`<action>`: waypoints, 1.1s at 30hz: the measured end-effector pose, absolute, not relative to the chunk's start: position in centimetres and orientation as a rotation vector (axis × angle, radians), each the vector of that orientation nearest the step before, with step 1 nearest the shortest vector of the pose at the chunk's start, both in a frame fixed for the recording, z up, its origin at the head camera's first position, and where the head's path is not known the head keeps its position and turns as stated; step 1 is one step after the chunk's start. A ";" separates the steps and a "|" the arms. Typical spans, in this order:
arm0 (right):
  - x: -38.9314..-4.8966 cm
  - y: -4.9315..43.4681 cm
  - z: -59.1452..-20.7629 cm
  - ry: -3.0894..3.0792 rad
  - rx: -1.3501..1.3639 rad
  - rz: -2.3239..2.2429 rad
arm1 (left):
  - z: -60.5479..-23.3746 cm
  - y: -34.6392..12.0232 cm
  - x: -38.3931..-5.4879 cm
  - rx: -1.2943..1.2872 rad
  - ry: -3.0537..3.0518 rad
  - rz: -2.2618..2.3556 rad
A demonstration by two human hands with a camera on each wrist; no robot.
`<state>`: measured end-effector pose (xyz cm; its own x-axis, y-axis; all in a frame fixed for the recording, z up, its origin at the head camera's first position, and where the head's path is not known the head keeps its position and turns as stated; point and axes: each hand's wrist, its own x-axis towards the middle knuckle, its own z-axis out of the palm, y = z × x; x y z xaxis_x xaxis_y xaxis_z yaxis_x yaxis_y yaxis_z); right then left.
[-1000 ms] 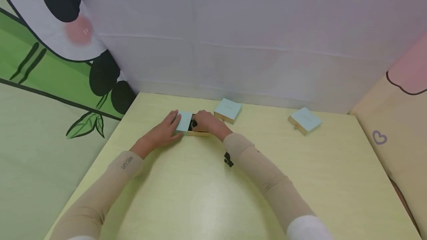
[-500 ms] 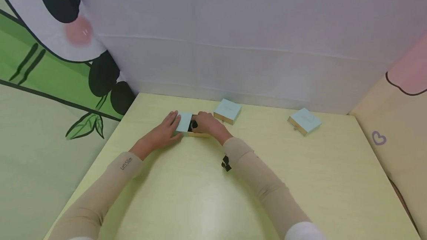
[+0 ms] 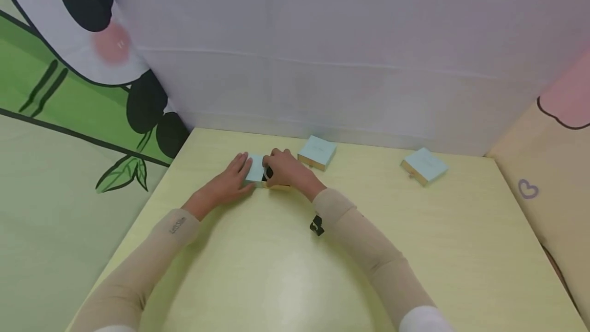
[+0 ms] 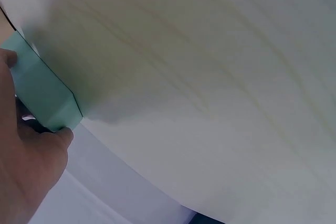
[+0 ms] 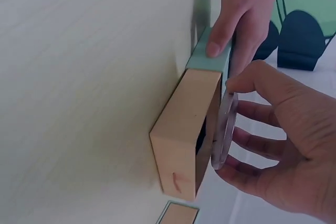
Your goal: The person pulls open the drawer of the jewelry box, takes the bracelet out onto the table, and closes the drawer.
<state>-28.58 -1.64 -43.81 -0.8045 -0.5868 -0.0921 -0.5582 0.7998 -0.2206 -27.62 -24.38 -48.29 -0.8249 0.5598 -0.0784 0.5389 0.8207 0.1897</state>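
A light blue slide-out box point(image 3: 254, 168) lies near the back left of the table, its tan drawer point(image 5: 181, 114) pulled out to the right. My left hand point(image 3: 226, 181) grips the blue sleeve, thumb on the near side and fingers over the top; the left wrist view catches the sleeve point(image 4: 44, 87) between thumb and finger. Over the drawer, my right hand point(image 3: 288, 169) pinches a translucent bangle point(image 5: 224, 129) between thumb and fingertips. It stands on edge at the drawer's open top. Dark lining shows inside the drawer, partly hidden by the bangle and hand.
Two more light blue boxes sit toward the back: one box point(image 3: 317, 151) just right of my right hand, another box point(image 3: 424, 166) farther right. A white cloth wall point(image 3: 322, 76) rises behind the table point(image 3: 286, 260). A small black part point(image 3: 316, 225) hangs below my right cuff.
My right hand has risen a little from inside the drawer, bringing the bangle up with it. The left hand stays on the sleeve.
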 end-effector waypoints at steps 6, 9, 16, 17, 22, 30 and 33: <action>-26.4 -2.0 -43.6 2.803 -1.057 -0.306 | -48.6 -24.5 -27.5 0.891 2.885 0.228; -25.8 -2.2 -44.2 2.797 -1.136 -0.277 | -48.8 -24.6 -27.5 0.915 2.902 0.205; -24.7 -2.2 -44.9 2.830 -1.199 -0.212 | -49.1 -24.3 -27.6 0.965 2.931 0.141; -24.6 -2.2 -45.0 2.838 -1.198 -0.209 | -49.1 -24.3 -27.6 0.971 2.937 0.131; -23.9 -2.2 -45.3 2.828 -1.220 -0.223 | -49.1 -24.3 -27.5 0.978 2.941 0.073; -22.9 -2.4 -45.6 2.838 -1.303 -0.201 | -49.2 -24.5 -27.6 0.986 2.923 0.056; -22.5 -2.4 -45.8 2.834 -1.318 -0.222 | -49.2 -24.5 -27.7 0.969 2.913 0.072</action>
<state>-22.53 -2.42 -45.75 -0.6460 -0.7616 0.0523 -0.7604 0.6360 -0.1315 -27.72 -24.47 -49.23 -0.7985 0.5998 -0.0521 0.5964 0.7999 0.0669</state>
